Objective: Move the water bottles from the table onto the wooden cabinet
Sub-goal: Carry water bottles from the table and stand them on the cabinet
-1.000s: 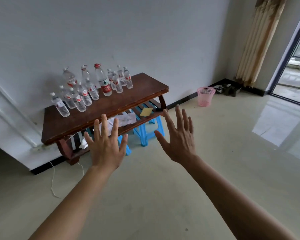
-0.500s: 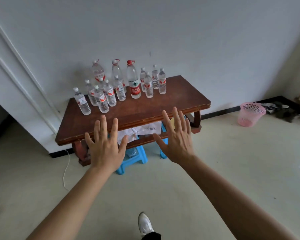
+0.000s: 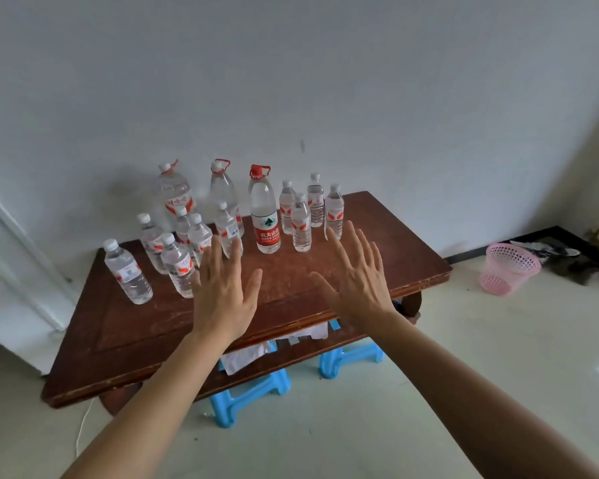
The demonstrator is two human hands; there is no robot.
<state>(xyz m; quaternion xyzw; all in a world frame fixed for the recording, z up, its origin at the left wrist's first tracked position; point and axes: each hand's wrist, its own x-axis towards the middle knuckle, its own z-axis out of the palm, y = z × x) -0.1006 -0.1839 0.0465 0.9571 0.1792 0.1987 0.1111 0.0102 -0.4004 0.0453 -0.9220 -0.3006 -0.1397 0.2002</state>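
Observation:
Several clear water bottles stand along the back of a dark wooden table against the white wall. Three are large with red caps; the rightmost of them, a red-labelled bottle, stands at the middle. Small bottles cluster at the left, the nearest one apart from the rest, and a group of small bottles stands to the right. My left hand is spread flat over the table, just in front of the left cluster. My right hand is spread too, below the right group. Neither hand touches a bottle.
Blue plastic stools and white papers sit under the table. A pink mesh basket stands on the floor at the right, with shoes behind it. A white door frame runs at the left. A white cable lies on the floor.
The table and bottles have come much closer and now fill the middle of the view. Both hands, still spread, have moved from in front of the table's edge to over its top.

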